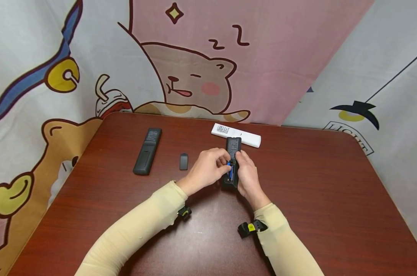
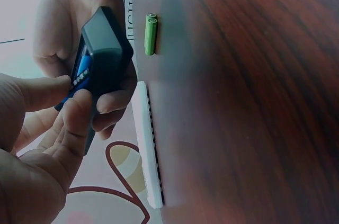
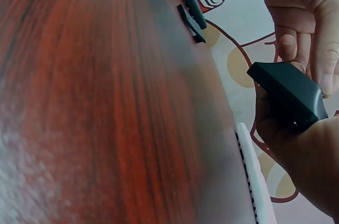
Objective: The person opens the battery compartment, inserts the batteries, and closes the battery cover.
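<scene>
My right hand (image 1: 248,174) grips a black remote control (image 1: 233,145) from its side, back up, with the battery compartment uncovered. Blue shows inside the compartment, where a blue battery (image 2: 82,66) sits tilted in the left wrist view. The thumb and forefinger of my left hand (image 1: 210,164) pinch the blue battery at the compartment's edge. Part of it is hidden by those fingers. In the right wrist view the remote is held up off the table, its underside toward the camera.
A second black remote (image 1: 147,151) lies at the left, with a small black battery cover (image 1: 183,161) beside it. Behind the hands lies a white remote (image 1: 251,139). Green batteries (image 2: 151,36) rest on the table (image 1: 318,199), hidden in the head view.
</scene>
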Demonstrator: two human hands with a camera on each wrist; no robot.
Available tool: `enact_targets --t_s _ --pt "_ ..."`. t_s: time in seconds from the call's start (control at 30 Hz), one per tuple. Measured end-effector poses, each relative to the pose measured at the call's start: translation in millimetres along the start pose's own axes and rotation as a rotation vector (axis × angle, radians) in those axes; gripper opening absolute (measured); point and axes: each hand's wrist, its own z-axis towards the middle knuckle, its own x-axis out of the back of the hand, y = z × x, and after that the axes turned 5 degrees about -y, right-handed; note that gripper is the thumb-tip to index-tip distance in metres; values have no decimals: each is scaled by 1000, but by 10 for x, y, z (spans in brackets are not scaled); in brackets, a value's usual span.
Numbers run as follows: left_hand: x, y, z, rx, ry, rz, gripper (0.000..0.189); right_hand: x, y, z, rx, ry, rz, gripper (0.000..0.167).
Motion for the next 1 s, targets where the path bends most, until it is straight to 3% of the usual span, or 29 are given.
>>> enact_targets --t_s 0.53,1.0 --pt "-16 -7 -25 -26 -23 18 14 -3 -17 0 12 -1 17 45" --pt "-26 -32 -32 -80 11 68 8 -3 -24 -1 10 5 14 45"
